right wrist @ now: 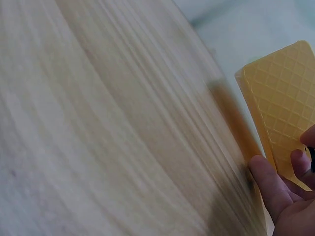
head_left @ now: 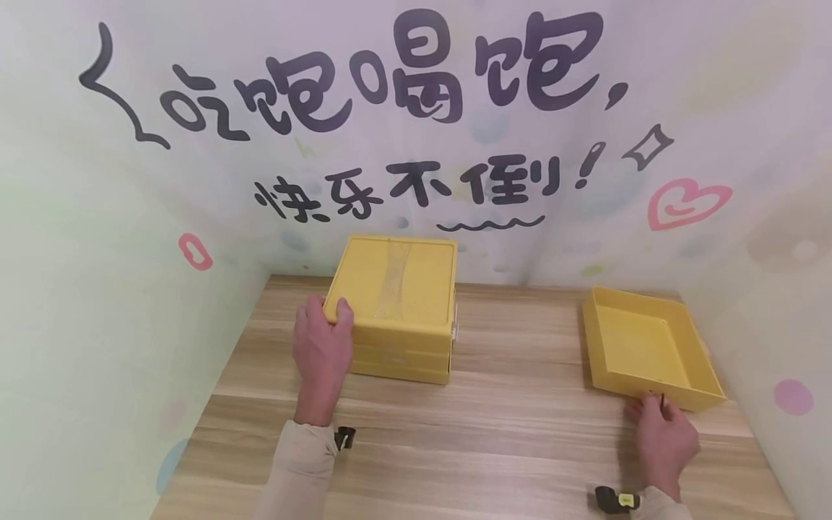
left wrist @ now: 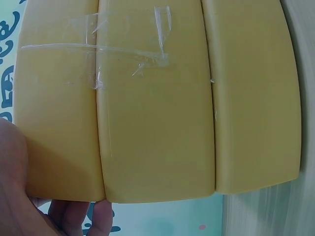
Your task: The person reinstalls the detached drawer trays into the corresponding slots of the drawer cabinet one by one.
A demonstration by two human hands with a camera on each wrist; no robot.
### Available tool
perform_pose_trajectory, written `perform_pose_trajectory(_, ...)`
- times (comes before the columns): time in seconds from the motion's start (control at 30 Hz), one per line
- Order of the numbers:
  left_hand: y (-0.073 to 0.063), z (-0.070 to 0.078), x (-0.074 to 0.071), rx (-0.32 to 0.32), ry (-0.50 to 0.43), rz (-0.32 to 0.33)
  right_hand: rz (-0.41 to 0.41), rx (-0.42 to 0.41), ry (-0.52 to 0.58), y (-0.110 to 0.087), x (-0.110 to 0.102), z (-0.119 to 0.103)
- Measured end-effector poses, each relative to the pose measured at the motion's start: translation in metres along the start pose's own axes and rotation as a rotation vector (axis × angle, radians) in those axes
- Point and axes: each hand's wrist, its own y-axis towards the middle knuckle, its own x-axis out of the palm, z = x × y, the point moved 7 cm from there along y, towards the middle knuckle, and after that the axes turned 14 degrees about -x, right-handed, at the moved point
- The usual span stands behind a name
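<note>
A yellow storage box [head_left: 425,285] with strips of clear tape [head_left: 393,278] stands toward the back of the table. My left hand [head_left: 323,343] grips its left front corner, thumb on the top edge. In the left wrist view three stacked yellow panels [left wrist: 155,128] show, fingers curled behind their edge. To the right is a shallow yellow drawer [head_left: 640,347], open side up. At its near wall my right hand [head_left: 666,440] pinches a small dark knob [right wrist: 312,155]. The right wrist view shows the drawer's waffle-patterned face [right wrist: 278,98] beside those fingers.
Both things are on a wood-grain table [head_left: 513,404]. A printed wall [head_left: 552,249] with dark lettering rises behind it, and pale side walls [head_left: 773,310] flank it. The drawer lies close to the right wall.
</note>
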Motion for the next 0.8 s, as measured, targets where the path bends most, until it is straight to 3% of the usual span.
perform_pose_trajectory(0.47, 0.001, 0.001, -0.001, 0.003, 0.006, 0.001, -0.002, -0.012, 0.062, -0.003, 0.004, -0.007)
perform_pose_trajectory(0.8, 0.0, 0.0, 0.0, 0.005, 0.001, -0.003, 0.011, -0.078, -0.046, -0.005, 0.002, -0.014)
